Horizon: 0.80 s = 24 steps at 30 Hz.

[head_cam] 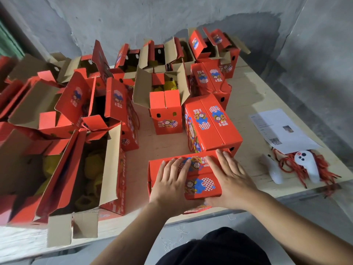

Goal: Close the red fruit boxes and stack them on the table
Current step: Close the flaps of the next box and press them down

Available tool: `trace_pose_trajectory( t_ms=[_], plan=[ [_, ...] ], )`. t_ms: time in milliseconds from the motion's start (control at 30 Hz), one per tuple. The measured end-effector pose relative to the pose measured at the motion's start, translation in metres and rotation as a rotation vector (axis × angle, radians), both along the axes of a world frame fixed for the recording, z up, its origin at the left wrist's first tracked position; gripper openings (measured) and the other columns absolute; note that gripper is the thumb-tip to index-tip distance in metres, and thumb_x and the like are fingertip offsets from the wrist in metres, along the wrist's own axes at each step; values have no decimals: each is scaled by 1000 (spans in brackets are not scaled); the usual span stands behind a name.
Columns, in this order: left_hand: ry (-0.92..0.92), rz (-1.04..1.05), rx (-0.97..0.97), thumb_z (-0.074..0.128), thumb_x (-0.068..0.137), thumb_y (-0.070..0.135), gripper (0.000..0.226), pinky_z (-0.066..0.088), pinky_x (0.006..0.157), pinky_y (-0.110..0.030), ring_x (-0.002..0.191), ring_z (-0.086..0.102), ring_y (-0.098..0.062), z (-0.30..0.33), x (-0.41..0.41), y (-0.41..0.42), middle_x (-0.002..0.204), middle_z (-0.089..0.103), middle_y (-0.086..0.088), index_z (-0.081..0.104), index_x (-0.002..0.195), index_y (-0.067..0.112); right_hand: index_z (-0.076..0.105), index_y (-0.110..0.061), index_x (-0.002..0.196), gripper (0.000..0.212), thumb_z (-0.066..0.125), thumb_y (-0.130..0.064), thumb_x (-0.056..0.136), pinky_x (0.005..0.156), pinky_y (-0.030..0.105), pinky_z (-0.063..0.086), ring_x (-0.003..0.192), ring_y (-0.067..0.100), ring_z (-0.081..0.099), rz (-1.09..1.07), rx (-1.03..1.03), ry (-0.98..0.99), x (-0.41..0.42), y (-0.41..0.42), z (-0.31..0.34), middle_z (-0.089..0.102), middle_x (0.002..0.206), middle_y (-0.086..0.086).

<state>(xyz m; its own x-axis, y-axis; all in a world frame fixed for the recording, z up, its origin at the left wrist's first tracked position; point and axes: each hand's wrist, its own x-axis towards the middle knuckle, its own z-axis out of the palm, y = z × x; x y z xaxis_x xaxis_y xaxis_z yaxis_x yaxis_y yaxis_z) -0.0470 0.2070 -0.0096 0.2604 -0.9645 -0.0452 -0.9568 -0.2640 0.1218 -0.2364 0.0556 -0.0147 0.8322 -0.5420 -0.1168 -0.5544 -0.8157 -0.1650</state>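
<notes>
Pressing down on a closed red box [186, 177] at the near edge of the wooden worktop [254, 92], both hands lie flat with straight fingers, holding nothing. The left hand [170, 180] covers the box's left half, the right hand [232, 181] its right end; the box's long side runs left to right, directly under both palms. Just behind it sits another closed box [212, 123], the likely base for stacking, slightly nearer the right hand. Open boxes [162, 100] crowd the left and back. Papers [280, 129] and red cords [324, 167] lie right. Grey concrete walls surround.
</notes>
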Motion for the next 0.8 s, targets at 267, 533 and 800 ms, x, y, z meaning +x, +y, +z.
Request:
trace_pose_trajectory(
  t_ms=[267, 533, 800],
  plan=[
    [228, 215, -527, 60, 98, 56, 59, 38, 114, -62, 141, 36, -24, 17, 14, 17, 153, 38, -3, 49, 145, 22, -13, -28, 163, 95, 17, -85, 93, 129, 43, 1, 157, 13, -19, -92, 20, -217, -4, -3, -5, -18, 172, -5],
    [945, 781, -427, 67, 89, 62, 90, 51, 108, -47, 132, 57, -23, -8, 24, 25, 151, 49, 1, 19, 159, 31, 17, -23, 163, 86, 24, -76, 96, 128, 44, 14, 159, 22, 6, -176, -2, -235, 1, 1, -9, 12, 172, 3],
    [1203, 937, -347, 74, 82, 66, 43, 60, 69, -27, 89, 75, -11, -9, 31, 22, 103, 75, 9, 59, 106, 34, 3, -36, 161, 88, 63, -47, 97, 111, 52, 41, 150, 31, 27, -495, 404, -307, 18, -6, 5, 7, 170, 0]
  ],
)
